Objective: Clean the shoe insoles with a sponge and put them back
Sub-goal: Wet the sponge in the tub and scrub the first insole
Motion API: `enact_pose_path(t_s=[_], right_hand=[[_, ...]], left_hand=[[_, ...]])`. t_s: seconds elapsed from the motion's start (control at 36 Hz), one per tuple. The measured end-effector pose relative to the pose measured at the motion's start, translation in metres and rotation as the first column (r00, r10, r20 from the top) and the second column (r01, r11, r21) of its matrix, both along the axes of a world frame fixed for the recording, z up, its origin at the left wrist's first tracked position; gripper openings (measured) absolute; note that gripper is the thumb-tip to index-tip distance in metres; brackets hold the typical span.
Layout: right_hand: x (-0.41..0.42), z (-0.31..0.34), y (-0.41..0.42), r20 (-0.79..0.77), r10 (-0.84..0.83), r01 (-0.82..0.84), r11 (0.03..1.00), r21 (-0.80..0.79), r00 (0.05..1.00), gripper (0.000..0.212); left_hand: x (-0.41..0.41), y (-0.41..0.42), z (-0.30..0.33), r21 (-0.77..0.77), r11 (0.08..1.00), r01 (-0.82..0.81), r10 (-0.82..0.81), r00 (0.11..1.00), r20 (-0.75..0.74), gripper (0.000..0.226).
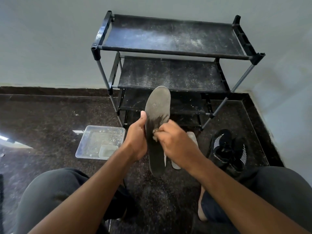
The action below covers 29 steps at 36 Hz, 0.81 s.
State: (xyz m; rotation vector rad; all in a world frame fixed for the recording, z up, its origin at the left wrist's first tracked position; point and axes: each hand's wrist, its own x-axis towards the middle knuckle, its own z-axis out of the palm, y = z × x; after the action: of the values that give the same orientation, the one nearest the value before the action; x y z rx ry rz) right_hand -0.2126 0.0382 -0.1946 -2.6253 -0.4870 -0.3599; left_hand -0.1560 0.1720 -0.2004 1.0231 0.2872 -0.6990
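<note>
A grey insole (157, 105) is held upright in the middle of the view, its lower half dark and wet. My left hand (136, 137) grips its left edge, thumb up along the side. My right hand (173, 139) pinches a small tan sponge (155, 132) and presses it against the insole's middle. A second, pale insole (192, 137) lies on the floor behind my right hand, mostly hidden. A pair of black shoes (228, 149) with white stripes sits on the floor to the right.
A clear plastic tray (99, 142) with water and a smaller container stands on the dark floor at left. A dusty black shoe rack (170, 53) stands against the wall ahead. My knees (50, 191) frame the bottom of the view.
</note>
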Motion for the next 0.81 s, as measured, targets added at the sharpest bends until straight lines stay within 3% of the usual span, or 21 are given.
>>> enact_pose_path(t_s=[0.06,0.22,0.39,0.5,0.56,0.61,0.81], right_hand=[[0.0,0.002,-0.002,-0.033,0.048,-0.048,0.999,-0.007,0.998,0.015],[0.018,0.012,-0.028,0.121,-0.204,0.201,0.979,0.034,0.972,0.006],[0.006,-0.005,-0.007,-0.001,-0.017,0.017,0.994,-0.104,1.0,0.02],[0.017,0.007,-0.024,0.088,-0.172,0.173,0.985,-0.006,0.981,0.008],[0.018,0.01,-0.028,0.092,-0.217,0.213,0.976,0.052,0.972,0.014],[0.014,0.008,-0.023,0.07,-0.182,0.178,0.983,0.049,0.981,0.025],[0.006,0.002,-0.01,0.072,-0.17,0.167,0.985,0.039,0.983,0.026]], left_hand=[[0.0,0.001,0.001,0.01,1.0,0.006,-0.006,1.0,0.003,0.072],[-0.002,-0.001,0.004,0.027,0.999,0.02,-0.021,0.999,0.038,0.07],[-0.004,0.0,0.002,0.06,0.998,0.001,-0.004,0.998,0.057,0.066],[-0.004,-0.001,0.004,0.063,0.998,0.016,-0.019,0.999,0.051,0.07],[-0.004,-0.002,0.004,0.073,0.997,0.03,-0.034,0.998,0.052,0.072],[-0.004,-0.001,0.005,0.07,0.997,0.03,-0.034,0.998,0.054,0.07],[-0.005,0.0,0.008,0.038,0.998,0.053,-0.055,0.997,0.057,0.067]])
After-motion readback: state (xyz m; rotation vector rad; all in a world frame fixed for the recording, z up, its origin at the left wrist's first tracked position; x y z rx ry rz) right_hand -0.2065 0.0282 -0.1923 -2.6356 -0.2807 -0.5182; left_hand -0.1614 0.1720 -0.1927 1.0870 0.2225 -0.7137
